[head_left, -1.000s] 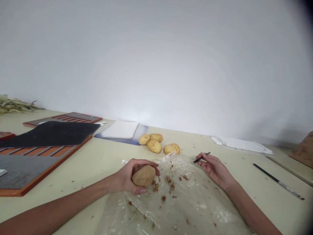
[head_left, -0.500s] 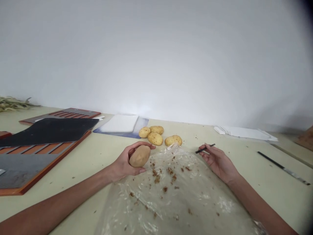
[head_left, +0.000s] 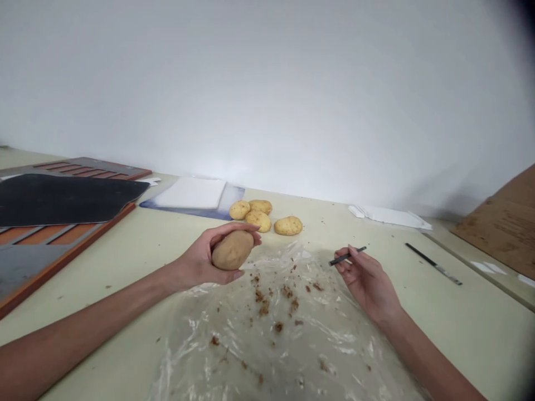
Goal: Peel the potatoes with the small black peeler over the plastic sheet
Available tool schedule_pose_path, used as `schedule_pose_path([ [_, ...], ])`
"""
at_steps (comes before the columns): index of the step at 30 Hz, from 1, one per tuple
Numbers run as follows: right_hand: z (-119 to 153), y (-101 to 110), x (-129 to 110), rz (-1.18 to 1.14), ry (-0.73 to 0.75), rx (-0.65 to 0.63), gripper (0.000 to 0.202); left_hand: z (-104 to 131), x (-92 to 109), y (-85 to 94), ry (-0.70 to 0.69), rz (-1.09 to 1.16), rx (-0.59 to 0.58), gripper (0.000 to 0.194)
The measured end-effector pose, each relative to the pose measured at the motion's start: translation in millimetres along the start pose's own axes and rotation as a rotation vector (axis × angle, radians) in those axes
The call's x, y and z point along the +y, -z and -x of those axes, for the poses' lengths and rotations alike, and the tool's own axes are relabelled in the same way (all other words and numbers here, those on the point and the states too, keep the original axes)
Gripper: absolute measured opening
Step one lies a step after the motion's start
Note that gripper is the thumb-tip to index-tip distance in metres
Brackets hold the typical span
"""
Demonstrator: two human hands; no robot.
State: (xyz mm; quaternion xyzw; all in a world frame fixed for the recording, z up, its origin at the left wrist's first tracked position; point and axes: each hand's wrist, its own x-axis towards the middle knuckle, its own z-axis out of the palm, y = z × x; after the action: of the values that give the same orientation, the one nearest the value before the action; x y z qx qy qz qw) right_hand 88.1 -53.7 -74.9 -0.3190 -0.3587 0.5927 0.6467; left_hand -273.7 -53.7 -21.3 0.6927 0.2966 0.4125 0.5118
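My left hand (head_left: 204, 257) curls around a smooth brown potato (head_left: 232, 250), duller in colour than the other potatoes. It is held above the left part of a clear plastic sheet (head_left: 292, 356) strewn with brown crumbs (head_left: 262, 303). Over the sheet's right edge, my right hand (head_left: 365, 281) pinches a thin black stick-like tool (head_left: 348, 255), its tip pointing left, apart from the potato. What kind of tool it is I cannot make out. Just beyond the sheet lie several yellow potatoes (head_left: 259, 221), with a single yellow potato (head_left: 288, 225) beside them.
On the left are orange-framed grey panels (head_left: 67, 236) with a black mat (head_left: 62, 200) on top. A white pad (head_left: 190, 192) rests on a blue-edged sheet (head_left: 150, 207) at the back. To the right are white folded paper (head_left: 393, 217), a dark thin strip (head_left: 432, 263) and cardboard (head_left: 501, 217).
The view has turned to the right, bringing more cardboard in. My left hand has tilted the brown potato slightly. My right hand keeps its pinch on the black tool.
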Motion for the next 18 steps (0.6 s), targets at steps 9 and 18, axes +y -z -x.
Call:
schedule_pose_path([
  [9, -11, 0, 13, 0.051, -0.096, -0.009, 0.016, 1, -13, -16.5, 0.143, -0.057, -0.174, 0.075],
  [18, -26, -14, 19, 0.029, 0.133, 0.235, 0.014, -67, -32, 17.2, 0.061, -0.185, -0.085, 0.047],
])
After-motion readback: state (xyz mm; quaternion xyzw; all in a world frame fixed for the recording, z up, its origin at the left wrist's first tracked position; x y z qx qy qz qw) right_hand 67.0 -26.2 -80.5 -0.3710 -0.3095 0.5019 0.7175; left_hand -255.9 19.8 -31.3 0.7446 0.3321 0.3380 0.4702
